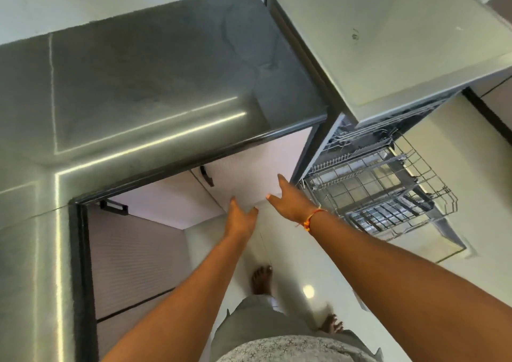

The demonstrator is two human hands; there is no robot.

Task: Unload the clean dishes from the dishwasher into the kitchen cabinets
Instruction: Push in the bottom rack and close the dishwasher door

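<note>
We find no text, label, brand or number that we can read. On the top panel of the dishwasher [401, 57], at the far right, there is a small dark mark [355, 35]. It is too small and blurred for us to tell whether it is lettering.
</note>
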